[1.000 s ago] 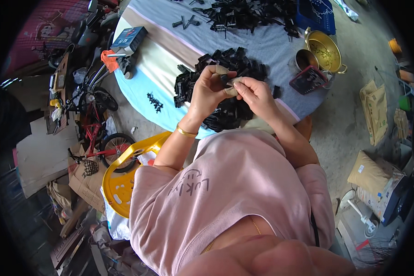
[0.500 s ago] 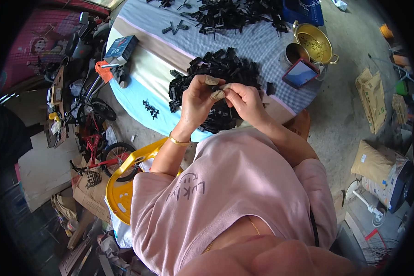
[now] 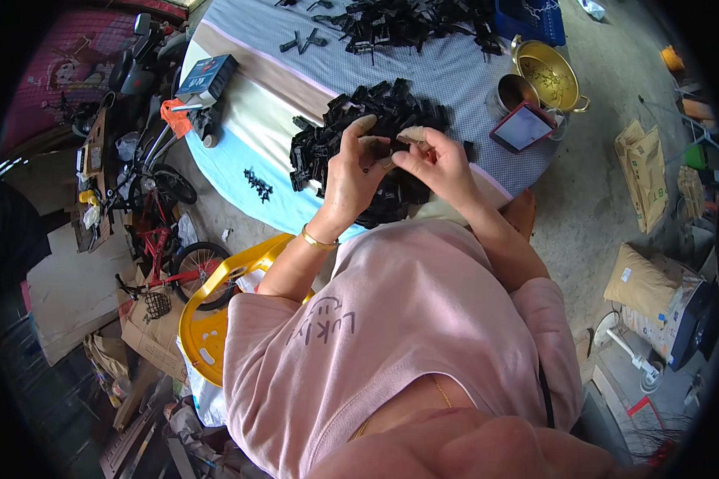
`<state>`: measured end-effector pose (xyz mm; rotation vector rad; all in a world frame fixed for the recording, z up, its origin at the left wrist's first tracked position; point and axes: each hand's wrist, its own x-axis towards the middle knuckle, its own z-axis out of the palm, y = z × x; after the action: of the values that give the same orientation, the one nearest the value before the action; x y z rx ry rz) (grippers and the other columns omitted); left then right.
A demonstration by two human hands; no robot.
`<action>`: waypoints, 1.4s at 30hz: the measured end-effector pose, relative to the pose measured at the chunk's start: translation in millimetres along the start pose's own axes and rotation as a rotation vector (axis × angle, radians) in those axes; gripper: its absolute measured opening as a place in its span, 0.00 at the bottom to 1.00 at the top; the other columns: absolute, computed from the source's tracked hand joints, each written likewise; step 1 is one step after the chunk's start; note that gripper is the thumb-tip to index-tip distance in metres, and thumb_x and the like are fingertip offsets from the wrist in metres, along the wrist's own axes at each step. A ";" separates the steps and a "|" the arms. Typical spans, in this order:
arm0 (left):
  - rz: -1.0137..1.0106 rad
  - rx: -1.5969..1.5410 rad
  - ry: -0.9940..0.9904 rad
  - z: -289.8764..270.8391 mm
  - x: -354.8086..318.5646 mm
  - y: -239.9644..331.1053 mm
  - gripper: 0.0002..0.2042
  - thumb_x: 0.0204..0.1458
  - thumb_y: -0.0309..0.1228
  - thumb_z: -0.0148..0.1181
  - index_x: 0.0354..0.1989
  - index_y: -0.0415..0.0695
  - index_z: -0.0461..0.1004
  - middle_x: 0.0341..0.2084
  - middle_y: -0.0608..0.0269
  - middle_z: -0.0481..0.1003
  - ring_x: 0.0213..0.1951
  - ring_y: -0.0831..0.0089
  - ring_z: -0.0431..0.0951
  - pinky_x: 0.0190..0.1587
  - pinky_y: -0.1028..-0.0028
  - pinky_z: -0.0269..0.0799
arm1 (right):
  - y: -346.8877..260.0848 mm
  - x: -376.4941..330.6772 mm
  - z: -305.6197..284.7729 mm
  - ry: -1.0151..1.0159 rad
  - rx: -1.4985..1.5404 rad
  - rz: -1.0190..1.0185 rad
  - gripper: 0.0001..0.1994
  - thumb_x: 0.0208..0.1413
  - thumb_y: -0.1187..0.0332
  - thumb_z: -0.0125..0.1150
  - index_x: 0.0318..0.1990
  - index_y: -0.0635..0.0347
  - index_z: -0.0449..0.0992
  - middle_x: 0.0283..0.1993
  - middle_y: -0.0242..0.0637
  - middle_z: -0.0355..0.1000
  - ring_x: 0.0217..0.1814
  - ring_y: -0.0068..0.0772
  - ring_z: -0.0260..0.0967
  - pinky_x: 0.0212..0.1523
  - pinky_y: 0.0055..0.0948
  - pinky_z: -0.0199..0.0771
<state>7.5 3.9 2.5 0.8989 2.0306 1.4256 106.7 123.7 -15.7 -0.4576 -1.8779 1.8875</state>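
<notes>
round cloth-covered table (image 3: 455,76) heaped with black plastic parts (image 3: 351,132), most unworked; left hand (image 3: 351,168) and right hand (image 3: 435,160) fingers pinched on one small black piece (image 3: 385,148).

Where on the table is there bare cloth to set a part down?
Bare cloth lies on the pale blue strip left of the near pile of black parts, beside a small cluster, and between that pile and the far pile. Crowded: under both hands, and by the phone and brass pot.

Left hand (image 3: 351,172), right hand (image 3: 433,160) — fingertips pinched together
</notes>
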 end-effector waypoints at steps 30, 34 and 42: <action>-0.600 -1.126 -0.704 -13.6 -12.3 -9.1 0.16 0.39 0.29 0.66 0.35 0.39 0.69 0.27 0.57 0.73 0.33 0.69 0.75 0.36 0.74 0.74 | -22.7 15.4 -23.0 -0.661 0.330 0.169 0.07 0.43 0.74 0.59 0.30 0.67 0.72 0.28 0.29 0.68 0.29 0.14 0.63 0.31 0.15 0.63; -0.496 -1.050 -0.542 -16.5 -11.2 -5.4 0.07 0.43 0.23 0.61 0.23 0.41 0.66 0.28 0.57 0.73 0.33 0.70 0.75 0.39 0.73 0.73 | -20.5 10.0 -19.5 -0.517 0.200 0.125 0.08 0.47 0.74 0.57 0.36 0.67 0.71 0.30 0.29 0.69 0.31 0.14 0.65 0.33 0.14 0.65; -0.086 -0.675 -0.015 -13.3 -10.5 6.0 0.13 0.42 0.16 0.59 0.36 0.35 0.65 0.32 0.58 0.72 0.38 0.74 0.73 0.42 0.75 0.72 | -24.0 -5.2 4.2 -0.209 -0.011 0.015 0.05 0.55 0.74 0.49 0.35 0.66 0.69 0.25 0.27 0.66 0.25 0.13 0.60 0.25 0.13 0.61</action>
<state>6.3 -10.8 12.8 0.5156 1.3889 1.8643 110.6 117.0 8.0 -0.2877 -2.0218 2.0017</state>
